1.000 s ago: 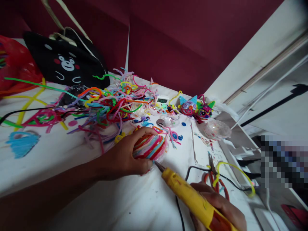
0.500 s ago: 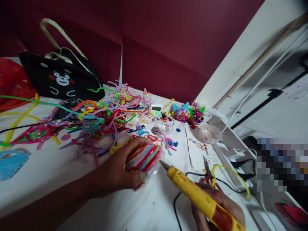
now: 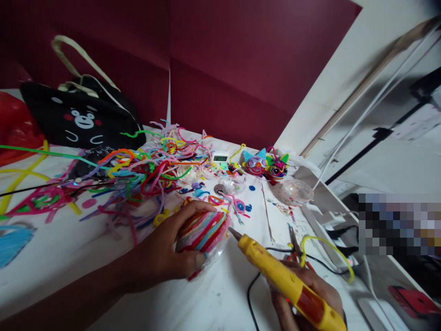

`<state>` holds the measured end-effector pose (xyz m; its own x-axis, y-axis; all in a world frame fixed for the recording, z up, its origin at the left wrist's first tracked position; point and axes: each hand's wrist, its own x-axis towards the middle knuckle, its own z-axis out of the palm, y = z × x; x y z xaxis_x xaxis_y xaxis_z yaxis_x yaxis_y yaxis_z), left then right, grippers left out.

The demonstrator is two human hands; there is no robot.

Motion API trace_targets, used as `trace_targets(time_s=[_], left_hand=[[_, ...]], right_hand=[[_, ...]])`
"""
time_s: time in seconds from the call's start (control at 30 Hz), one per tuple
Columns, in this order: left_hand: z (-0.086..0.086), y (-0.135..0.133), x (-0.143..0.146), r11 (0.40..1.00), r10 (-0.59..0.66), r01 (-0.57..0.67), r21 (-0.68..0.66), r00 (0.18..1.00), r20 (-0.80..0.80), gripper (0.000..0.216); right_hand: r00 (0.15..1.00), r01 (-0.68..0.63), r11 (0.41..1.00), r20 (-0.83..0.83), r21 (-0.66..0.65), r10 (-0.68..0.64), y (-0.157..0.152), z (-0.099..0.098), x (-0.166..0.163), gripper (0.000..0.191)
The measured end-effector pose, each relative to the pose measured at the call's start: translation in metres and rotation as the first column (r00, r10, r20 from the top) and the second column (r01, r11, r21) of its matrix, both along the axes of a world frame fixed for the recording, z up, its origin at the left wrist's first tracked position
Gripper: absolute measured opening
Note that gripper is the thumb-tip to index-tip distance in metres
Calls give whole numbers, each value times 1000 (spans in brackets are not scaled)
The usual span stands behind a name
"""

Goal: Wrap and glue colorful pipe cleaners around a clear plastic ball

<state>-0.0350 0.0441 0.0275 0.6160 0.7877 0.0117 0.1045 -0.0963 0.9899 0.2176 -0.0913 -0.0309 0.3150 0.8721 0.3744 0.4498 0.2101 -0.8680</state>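
Observation:
My left hand (image 3: 175,248) is wrapped round a clear plastic ball half (image 3: 204,230) covered in stripes of red, pink, white and blue pipe cleaner. Its thumb presses on the near side, and the fingers curl over the top. In my right hand (image 3: 306,285) is a yellow hot glue gun (image 3: 275,269), gripped by its body. The dark nozzle points up and left, close to the right rim of the striped ball half; whether it touches I cannot tell. Pliers (image 3: 295,241) with red handles lie just beyond my right hand, partly hidden by it.
A tangled heap of pipe cleaners (image 3: 151,165) spreads over the back left. Behind stand a black bag (image 3: 82,122), a small digital clock (image 3: 220,158) and two decorated animal heads (image 3: 255,163). A clear plastic bowl-shaped half (image 3: 296,192) lies at right. A black cord (image 3: 251,299) runs across the white table.
The view has shifted slightly, so most things sit a little further left. Both hands keep their holds, and the nozzle stays close to the striped ball half's rim.

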Motion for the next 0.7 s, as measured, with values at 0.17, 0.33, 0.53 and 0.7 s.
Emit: trace_targets(time_s=[0.17,0.33,0.53,0.7], left_hand=[[1,-1,1,1000,16,-15,21,999,-35,61],[5,-4,3,1000,31,-31,4,999,-33,61],[5,-3,1,998,46,-43,52,998,-41,64],[6,-3,1,998,40,-39,47,999,-16,61]], right_hand=[[992,82,982,77,169,-96,3,18,-18,6],[999,7,980,38,199,-15,7,22,-23,4],[997,60,993,35,102,-64,4,11,-11,11],[993,67,987,84,143,-80,2,12,-7,10]])
